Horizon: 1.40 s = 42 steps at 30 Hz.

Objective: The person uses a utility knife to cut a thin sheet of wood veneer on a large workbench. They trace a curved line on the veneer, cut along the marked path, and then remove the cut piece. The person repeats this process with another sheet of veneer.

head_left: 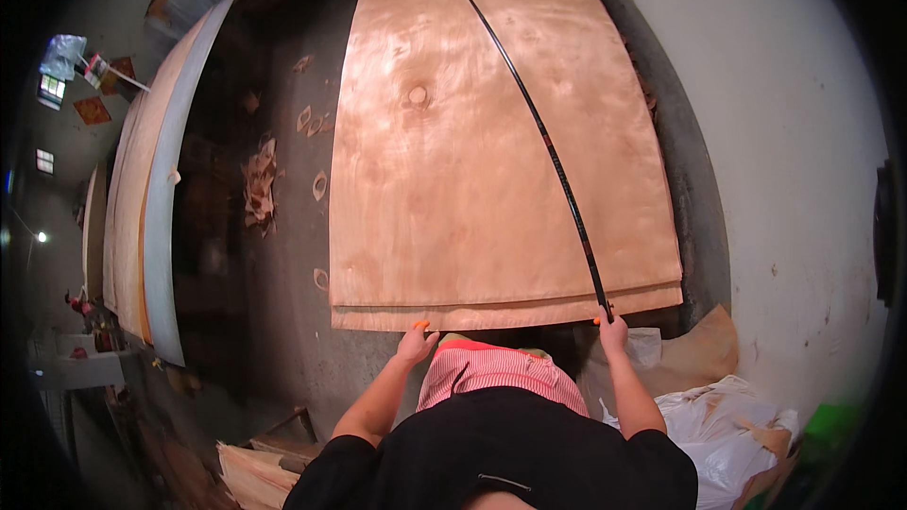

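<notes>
A large stack of reddish-tan wood veneer sheets (453, 198) lies before me, its top sheet set back a little from the near edge of the one below. My right hand (612, 329) is closed round the thick end of a long black pole (546, 140) at the near right corner. The pole slants across the top sheet to the far end, thinning as it goes. Close to the stack's near edge, my left hand (416, 342) holds nothing, thumb and fingers apart. Orange covers show on fingertips of both hands.
To the left, more large sheets (161, 170) stand in a stack with a pale outer face. Veneer scraps (260, 184) litter the floor between. A white wall (794, 132) rises on the right. White plastic sacking (723, 430) with wood scraps lies at my lower right.
</notes>
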Each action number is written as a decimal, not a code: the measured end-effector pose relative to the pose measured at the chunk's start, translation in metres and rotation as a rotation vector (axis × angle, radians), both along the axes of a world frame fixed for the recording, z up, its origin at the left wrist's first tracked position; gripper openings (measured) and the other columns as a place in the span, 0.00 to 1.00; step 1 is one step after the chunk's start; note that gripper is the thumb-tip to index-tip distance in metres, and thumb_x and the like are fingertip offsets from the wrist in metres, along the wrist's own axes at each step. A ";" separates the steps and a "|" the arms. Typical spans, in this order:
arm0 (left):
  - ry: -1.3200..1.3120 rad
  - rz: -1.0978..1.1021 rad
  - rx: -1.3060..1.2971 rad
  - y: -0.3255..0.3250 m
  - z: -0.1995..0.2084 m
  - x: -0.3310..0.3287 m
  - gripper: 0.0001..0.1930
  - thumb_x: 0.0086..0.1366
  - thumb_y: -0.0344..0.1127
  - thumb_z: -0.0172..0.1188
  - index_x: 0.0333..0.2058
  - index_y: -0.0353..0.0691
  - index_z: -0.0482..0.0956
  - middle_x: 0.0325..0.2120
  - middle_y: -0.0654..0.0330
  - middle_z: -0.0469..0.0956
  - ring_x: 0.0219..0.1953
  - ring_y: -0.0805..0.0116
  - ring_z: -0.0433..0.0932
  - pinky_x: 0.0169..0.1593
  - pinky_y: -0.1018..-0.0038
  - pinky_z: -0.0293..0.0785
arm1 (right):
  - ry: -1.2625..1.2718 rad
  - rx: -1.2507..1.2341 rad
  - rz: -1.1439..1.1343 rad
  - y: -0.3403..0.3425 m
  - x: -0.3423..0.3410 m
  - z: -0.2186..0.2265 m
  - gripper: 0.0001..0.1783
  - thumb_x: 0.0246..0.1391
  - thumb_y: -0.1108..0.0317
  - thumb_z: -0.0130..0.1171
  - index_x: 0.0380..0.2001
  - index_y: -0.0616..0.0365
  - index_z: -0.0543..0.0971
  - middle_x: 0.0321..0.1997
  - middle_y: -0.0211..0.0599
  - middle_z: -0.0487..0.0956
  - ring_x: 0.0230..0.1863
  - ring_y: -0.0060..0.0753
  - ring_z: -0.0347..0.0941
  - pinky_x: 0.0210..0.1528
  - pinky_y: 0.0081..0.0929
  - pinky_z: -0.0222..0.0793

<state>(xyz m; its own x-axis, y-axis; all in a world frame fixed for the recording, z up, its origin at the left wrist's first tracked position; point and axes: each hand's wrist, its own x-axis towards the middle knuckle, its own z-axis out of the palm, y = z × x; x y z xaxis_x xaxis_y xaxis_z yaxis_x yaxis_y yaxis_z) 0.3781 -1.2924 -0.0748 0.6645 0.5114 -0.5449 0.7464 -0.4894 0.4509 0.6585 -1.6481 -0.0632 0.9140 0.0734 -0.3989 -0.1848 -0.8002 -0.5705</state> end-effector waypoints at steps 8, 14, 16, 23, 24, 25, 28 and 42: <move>0.003 -0.048 -0.067 0.055 -0.077 -0.003 0.25 0.52 0.45 0.55 0.45 0.36 0.66 0.44 0.47 0.66 0.46 0.52 0.66 0.49 0.65 0.62 | 0.139 -0.227 0.317 0.056 -0.003 -0.085 0.18 0.49 0.54 0.46 0.34 0.58 0.71 0.32 0.53 0.73 0.37 0.54 0.68 0.38 0.44 0.63; -0.009 -0.160 0.051 0.140 -0.177 0.049 0.25 0.51 0.40 0.57 0.45 0.33 0.63 0.45 0.44 0.64 0.48 0.49 0.63 0.51 0.64 0.61 | 0.220 -0.353 0.295 0.085 -0.002 -0.165 0.18 0.50 0.56 0.46 0.37 0.59 0.70 0.35 0.51 0.72 0.40 0.52 0.67 0.39 0.42 0.63; -0.017 -0.170 0.084 0.173 -0.215 0.070 0.27 0.51 0.40 0.57 0.47 0.33 0.61 0.48 0.42 0.60 0.50 0.48 0.61 0.51 0.64 0.60 | 0.235 -0.416 0.251 0.093 0.008 -0.186 0.18 0.50 0.55 0.46 0.37 0.58 0.70 0.35 0.51 0.72 0.40 0.52 0.66 0.39 0.42 0.63; 0.042 -0.276 0.460 0.194 -0.253 0.140 0.35 0.55 0.48 0.51 0.55 0.35 0.50 0.57 0.43 0.43 0.58 0.49 0.46 0.58 0.65 0.48 | -0.027 -0.275 0.536 0.071 0.038 -0.245 0.14 0.47 0.58 0.50 0.24 0.58 0.72 0.24 0.43 0.72 0.32 0.47 0.67 0.32 0.40 0.63; 0.074 -0.291 0.512 0.191 -0.254 0.141 0.36 0.55 0.50 0.50 0.56 0.36 0.49 0.57 0.43 0.42 0.59 0.50 0.45 0.58 0.66 0.47 | 0.026 -0.248 0.573 0.072 0.043 -0.240 0.13 0.46 0.58 0.51 0.25 0.58 0.72 0.24 0.42 0.72 0.32 0.46 0.67 0.32 0.39 0.63; 0.083 -0.287 0.486 0.189 -0.255 0.143 0.36 0.55 0.51 0.50 0.56 0.35 0.49 0.57 0.44 0.42 0.59 0.50 0.44 0.59 0.66 0.47 | 0.077 -0.218 0.611 0.072 0.049 -0.235 0.12 0.45 0.59 0.52 0.25 0.57 0.72 0.24 0.40 0.72 0.32 0.45 0.67 0.32 0.38 0.64; 0.141 -0.284 0.449 0.190 -0.251 0.142 0.39 0.54 0.55 0.49 0.56 0.34 0.48 0.58 0.44 0.40 0.60 0.51 0.43 0.59 0.66 0.45 | 0.019 -0.220 0.838 0.055 0.055 -0.242 0.09 0.41 0.64 0.54 0.25 0.56 0.72 0.27 0.37 0.71 0.33 0.44 0.67 0.33 0.36 0.64; -0.029 -0.006 0.317 0.260 -0.209 0.179 0.22 0.55 0.39 0.53 0.47 0.36 0.64 0.49 0.50 0.61 0.48 0.54 0.64 0.48 0.68 0.64 | -0.417 -0.371 0.350 0.120 0.223 -0.283 0.21 0.39 0.81 0.44 0.41 0.58 0.66 0.46 0.43 0.63 0.43 0.49 0.64 0.40 0.38 0.64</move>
<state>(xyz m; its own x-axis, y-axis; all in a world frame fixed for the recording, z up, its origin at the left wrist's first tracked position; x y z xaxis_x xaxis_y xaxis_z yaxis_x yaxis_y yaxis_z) 0.5569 -1.0320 -0.2834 0.6811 0.6485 -0.3398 0.7320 -0.6132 0.2969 0.8818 -1.5286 -0.3463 0.9447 0.3201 -0.0720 0.2989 -0.9302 -0.2130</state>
